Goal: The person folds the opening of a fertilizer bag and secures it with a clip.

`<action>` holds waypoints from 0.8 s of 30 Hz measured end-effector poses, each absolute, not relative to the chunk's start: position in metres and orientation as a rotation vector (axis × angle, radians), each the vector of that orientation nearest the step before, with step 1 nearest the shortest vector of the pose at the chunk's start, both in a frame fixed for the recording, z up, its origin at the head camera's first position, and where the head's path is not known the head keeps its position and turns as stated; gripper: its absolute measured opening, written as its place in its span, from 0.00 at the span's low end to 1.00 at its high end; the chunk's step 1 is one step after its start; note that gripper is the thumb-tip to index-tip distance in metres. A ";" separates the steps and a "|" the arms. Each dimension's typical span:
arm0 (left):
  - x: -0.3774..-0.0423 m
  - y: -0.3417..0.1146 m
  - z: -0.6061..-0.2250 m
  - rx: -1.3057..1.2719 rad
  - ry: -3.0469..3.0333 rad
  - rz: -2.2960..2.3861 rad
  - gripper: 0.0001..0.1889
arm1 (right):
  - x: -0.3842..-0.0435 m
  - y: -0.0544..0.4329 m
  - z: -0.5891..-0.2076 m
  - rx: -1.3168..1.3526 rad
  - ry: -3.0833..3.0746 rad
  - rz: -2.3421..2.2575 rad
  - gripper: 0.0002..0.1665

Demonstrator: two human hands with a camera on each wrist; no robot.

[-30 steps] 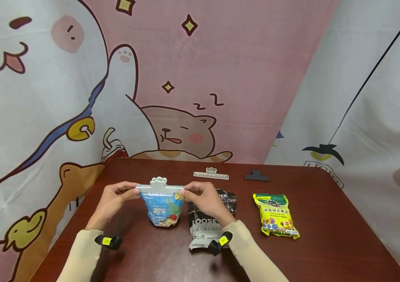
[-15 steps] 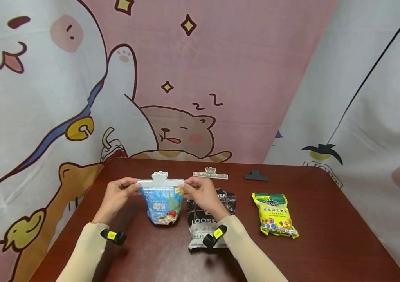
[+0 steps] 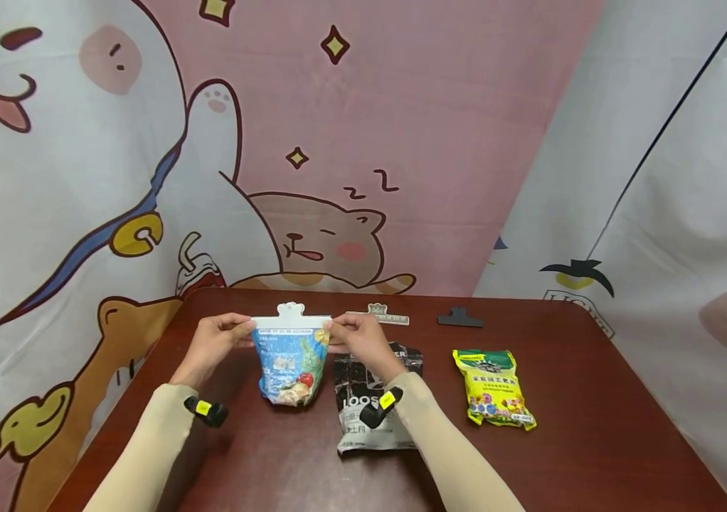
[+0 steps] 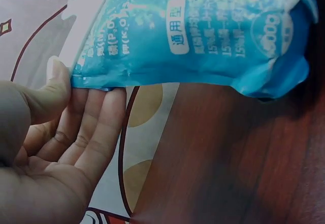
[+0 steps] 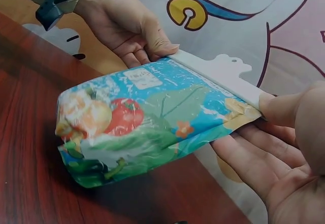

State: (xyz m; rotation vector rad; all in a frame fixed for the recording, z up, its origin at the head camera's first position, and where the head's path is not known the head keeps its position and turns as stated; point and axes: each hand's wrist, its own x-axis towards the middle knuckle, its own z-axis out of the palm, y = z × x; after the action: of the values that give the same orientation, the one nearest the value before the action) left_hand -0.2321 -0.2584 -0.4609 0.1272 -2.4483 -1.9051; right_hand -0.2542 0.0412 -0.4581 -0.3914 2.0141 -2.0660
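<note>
A blue bag (image 3: 289,363) printed with vegetables hangs from a white sealing clip (image 3: 291,321) that runs along its top edge. My left hand (image 3: 215,343) pinches the upper left corner, its thumb on the end of the clip. At the other corner my right hand (image 3: 366,345) pinches the clip's end between thumb and fingers. In the right wrist view, the fingers (image 5: 254,155) of that hand lie behind the bag. Seen from the left wrist, the bag's blue side (image 4: 203,36) carries white print, and fingers (image 4: 96,127) reach behind its edge.
A black and grey bag (image 3: 376,398) lies on the brown table (image 3: 261,469), partly behind my right forearm. Farther right is a yellow and green bag (image 3: 494,387). A patterned ruler-like clip (image 3: 389,317) and a black clip (image 3: 460,318) lie near the back edge, before a printed cloth.
Both hands have lifted the clipped bag a little, and its front now faces the head camera more fully. The head view has shifted slightly; the other bags and clips stay put.
</note>
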 end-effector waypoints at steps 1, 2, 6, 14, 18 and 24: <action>-0.234 -0.259 -0.461 0.132 -2.458 -1.907 0.20 | -0.256 0.040 -0.460 -0.384 1.992 -2.074 0.15; -0.235 -0.259 -0.460 0.142 -2.463 -1.911 0.20 | -0.258 0.039 -0.462 -0.369 1.974 -2.075 0.15; -0.241 -0.261 -0.460 0.174 -2.508 -1.900 0.19 | -0.263 0.036 -0.467 -0.317 1.957 -2.056 0.17; -0.254 -0.268 -0.468 0.189 -2.597 -1.855 0.18 | -0.275 0.029 -0.479 -0.234 1.963 -1.985 0.19; -0.258 -0.270 -0.473 0.230 -2.650 -1.838 0.18 | -0.279 0.026 -0.485 -0.206 1.954 -1.932 0.18; -0.260 -0.268 -0.478 0.272 -2.717 -1.802 0.18 | -0.281 0.020 -0.485 -0.126 2.065 -1.839 0.17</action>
State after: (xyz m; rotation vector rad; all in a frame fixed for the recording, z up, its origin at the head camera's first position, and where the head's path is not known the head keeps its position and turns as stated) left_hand -0.2601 -0.2677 -0.4783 0.2715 -2.7169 -1.8017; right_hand -0.2808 0.0205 -0.4853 -0.1263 2.0654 -1.8393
